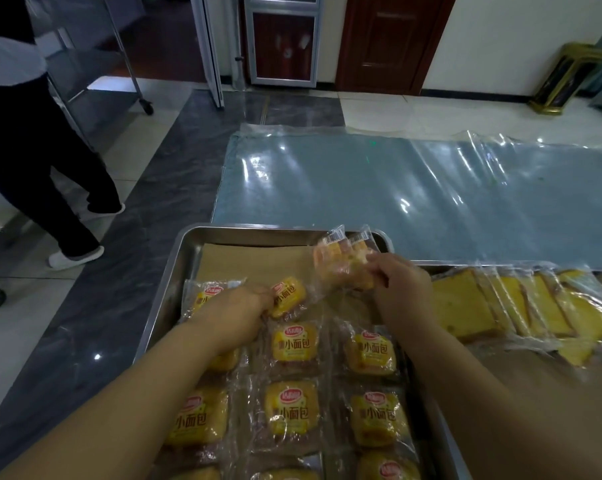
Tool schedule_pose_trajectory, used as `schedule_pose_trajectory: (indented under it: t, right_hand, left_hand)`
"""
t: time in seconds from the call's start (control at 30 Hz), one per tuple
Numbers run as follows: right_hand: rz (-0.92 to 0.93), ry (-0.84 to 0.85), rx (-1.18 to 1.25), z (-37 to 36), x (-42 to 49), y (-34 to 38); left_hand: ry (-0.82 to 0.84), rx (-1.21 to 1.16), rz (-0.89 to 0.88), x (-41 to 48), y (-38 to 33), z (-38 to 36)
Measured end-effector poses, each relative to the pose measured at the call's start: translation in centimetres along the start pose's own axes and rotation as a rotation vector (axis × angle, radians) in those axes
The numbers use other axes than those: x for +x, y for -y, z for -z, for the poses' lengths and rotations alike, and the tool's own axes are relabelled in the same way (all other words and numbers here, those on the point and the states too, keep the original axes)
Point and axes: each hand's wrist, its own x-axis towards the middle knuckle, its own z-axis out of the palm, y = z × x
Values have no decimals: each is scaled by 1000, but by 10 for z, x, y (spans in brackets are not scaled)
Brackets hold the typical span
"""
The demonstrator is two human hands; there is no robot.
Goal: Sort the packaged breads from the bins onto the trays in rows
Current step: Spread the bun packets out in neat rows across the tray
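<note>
The tray (pixel 175 268) is brushed metal, lined with matt brown paper (pixel 254 265). On it, the bread packets (pixel 294 344) wear glossy, crinkled clear plastic. Beyond the tray, shiny transparent film (pixel 414 188) covers the table.

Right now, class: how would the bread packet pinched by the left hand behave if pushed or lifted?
Probably light: the left hand holds the bread packet by a pinch. Its glossy wrapper looks slippery, with floppy edges.

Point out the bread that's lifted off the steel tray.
The packaged bread pinched in the right hand, above the tray's far right corner, barcode showing; the others lie label-up.
</note>
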Motion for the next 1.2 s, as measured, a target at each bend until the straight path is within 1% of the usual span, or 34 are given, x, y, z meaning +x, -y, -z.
schedule_pose_trajectory:
  t: [0.1,0.17,0.27,0.33,0.43,0.5,0.53,0.57,0.63,0.7,0.77,0.83,0.9,0.93,1.0,1.07,1.13,1.2]
  right_hand:
    - [122,97,-116,3,-19,-6]
    - [133,151,-136,2,-31,-11]
    - [81,234,-144,1,-42,-18]
    - [45,262,-154,0,-44,-20]
    - [-5,273,-150,5,-46,-22]
    - [-52,257,-106,9,-46,-22]
    - [-86,231,-69,11,-45,-21]
    - [-121,195,-29,13,-44,-19]
    - [-174,127,35,16,-42,-16]
    - [-170,89,62,18,-40,-10]
    - [-103,58,91,19,-40,-2]
    - [-4,70,113,22,-41,6]
    - [103,133,136,24,-45,10]
    - [157,164,154,24,-47,11]
    - [261,207,176,23,-52,14]
    - [298,260,194,22,-55,15]
    - [238,326,251,23,-57,12]
    - [149,334,275,24,-55,7]
  left_hand:
    - [-39,-2,48,-2,-4,1]
    - [-80,-24,81,-3,-9,-2]
    - [-120,-30,109,-2,-16,-7]
    - [-98,-2,118,-1,-20,-10]
    - [-36,21,146,-1,-26,-16]
    - [-64,6,167,-4,-30,-19]
    - [-108,-10,160,-5,-32,-20]
    - [-165,-47,137,-6,-35,-20]
    - [-248,-198,92,-7,-45,-18]
    - [-236,-417,108,-9,-57,-11]
    - [-189,-722,172,-10,-71,-3]
    - [-192,-1013,268,-9,-81,2]
    - [-235,-1228,381,-5,-87,7]
    - [-262,-1298,423,-4,-89,11]
    - [-313,-1316,441,-2,-92,15]
    - [-334,-1261,413,0,-93,16]
    - [-350,-1220,401,-1,-95,17]
    - [-369,-1182,372,0,-94,18]
